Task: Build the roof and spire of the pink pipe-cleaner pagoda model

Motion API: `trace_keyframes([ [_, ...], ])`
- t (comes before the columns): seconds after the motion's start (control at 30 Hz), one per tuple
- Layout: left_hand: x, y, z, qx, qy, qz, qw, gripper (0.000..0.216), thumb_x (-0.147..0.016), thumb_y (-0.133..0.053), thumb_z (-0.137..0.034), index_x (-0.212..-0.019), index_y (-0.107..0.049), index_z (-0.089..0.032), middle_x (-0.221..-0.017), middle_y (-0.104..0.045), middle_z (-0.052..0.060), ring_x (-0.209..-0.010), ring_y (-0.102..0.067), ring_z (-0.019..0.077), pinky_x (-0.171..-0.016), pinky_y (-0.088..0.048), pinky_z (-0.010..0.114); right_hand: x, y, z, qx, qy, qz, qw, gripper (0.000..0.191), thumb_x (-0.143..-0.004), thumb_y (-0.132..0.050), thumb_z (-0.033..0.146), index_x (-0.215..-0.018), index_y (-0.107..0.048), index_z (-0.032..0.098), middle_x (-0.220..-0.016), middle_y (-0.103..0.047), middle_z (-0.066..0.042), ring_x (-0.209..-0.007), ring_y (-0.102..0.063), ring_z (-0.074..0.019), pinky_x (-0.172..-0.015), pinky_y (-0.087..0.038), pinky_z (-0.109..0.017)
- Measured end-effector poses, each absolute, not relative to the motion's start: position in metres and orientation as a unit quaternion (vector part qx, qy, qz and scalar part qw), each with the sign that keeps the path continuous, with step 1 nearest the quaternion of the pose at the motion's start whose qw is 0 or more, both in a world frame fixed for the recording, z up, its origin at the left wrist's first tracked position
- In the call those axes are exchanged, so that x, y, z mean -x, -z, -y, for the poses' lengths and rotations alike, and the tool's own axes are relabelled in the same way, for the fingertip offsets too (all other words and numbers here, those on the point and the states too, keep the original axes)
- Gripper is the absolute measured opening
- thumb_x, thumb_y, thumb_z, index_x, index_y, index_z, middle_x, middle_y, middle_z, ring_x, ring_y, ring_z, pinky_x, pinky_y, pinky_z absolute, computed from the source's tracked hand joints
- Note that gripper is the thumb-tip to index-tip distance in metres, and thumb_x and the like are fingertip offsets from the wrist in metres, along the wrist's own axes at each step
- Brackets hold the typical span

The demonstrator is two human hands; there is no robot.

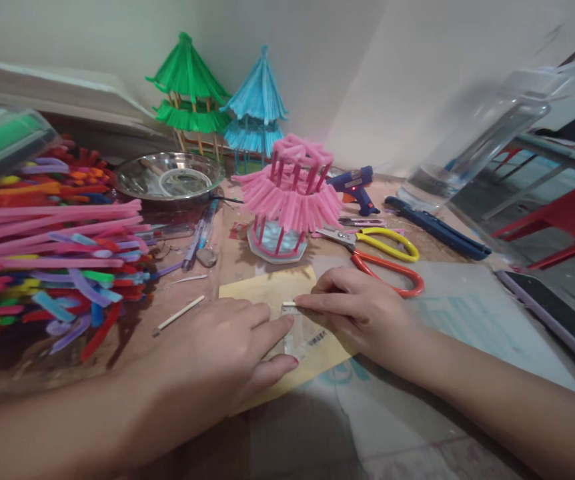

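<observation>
Head view: the short white stick (pixel 289 305) lies over the yellow paper (pixel 247 287), ahead of me and between my hands. Its visible part has its long axis running left to right, pointing toward my right hand (pixel 367 313). That hand is nearer: its fingertips pinch the stick's right end. My left hand (pixel 227 347) rests palm down, index finger and thumb apart over a clear strip (pixel 291 345); the index tip sits just below the stick, on my side. Left of that hand lies a second stick (pixel 181 315). Beyond the paper stands the pink model (pixel 295 207), with scissors (pixel 347 238) beside it.
</observation>
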State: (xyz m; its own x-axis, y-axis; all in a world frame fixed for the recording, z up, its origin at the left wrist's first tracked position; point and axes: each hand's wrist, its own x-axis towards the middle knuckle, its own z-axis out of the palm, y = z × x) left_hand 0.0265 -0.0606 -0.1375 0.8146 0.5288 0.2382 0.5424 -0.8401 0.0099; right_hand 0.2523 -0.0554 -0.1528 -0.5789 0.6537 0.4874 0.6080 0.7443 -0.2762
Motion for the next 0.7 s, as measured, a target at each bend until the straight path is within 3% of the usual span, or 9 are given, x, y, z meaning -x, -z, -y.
trace_keyframes([
  [0.6, -0.026, 0.1382, 0.0599, 0.953, 0.117, 0.28, 0.013, 0.028, -0.094, -0.047, -0.036, -0.102, -0.068, -0.019, -0.08, -0.071, 0.004, -0.069, -0.066, 0.0199, -0.06, -0.048, 0.03, -0.2533, 0.15, 0.0549, 0.358, -0.046, 0.892, 0.272, 0.026, -0.095, -0.049, 0.02, -0.102, -0.074, 0.018, -0.079, -0.065, -0.006, -0.07, -0.058, -0.0141, -0.058, -0.046, -0.026],
  [0.7, -0.0267, 0.1364, 0.0594, 0.944, 0.083, 0.319, 0.004, 0.034, -0.09, -0.054, -0.039, -0.114, -0.065, -0.019, -0.088, -0.074, 0.006, -0.075, -0.069, 0.0237, -0.063, -0.05, 0.034, -0.2527, 0.1489, 0.0538, 0.356, -0.054, 0.892, 0.272, 0.025, -0.095, -0.05, 0.02, -0.1, -0.074, 0.019, -0.079, -0.066, -0.006, -0.071, -0.059, -0.0138, -0.059, -0.047, -0.025],
])
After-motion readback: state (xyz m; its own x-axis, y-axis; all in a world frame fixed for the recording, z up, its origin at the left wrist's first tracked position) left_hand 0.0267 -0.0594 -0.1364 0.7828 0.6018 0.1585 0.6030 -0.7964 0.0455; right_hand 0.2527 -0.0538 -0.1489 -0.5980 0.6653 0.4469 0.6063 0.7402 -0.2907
